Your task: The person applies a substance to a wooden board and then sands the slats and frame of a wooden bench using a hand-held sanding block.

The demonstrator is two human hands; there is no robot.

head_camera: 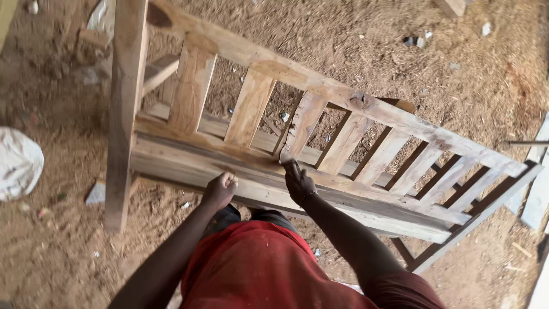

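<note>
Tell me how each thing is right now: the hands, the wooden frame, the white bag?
Left hand: closed in a fist, resting on the frame's rail.
Right hand: gripping a small tool against a slat's foot.
Wooden frame: unpainted, slatted.
White bag: lying crumpled on the dirt.

Raw timber frame on sawdust-strewn dirt, matt throughout.

Slatted wooden frame point(320, 123): unfinished planks, rough-sawn, grey-weathered along the lower rail, orange patches near the slat bases. Ground point(354, 34) at 12 o'clock: dry earth, littered with shavings. White cloth sack point(17, 163) at 9 o'clock, crumpled. Red cloth garment point(269, 269) at 6 o'clock, dusty.
</note>
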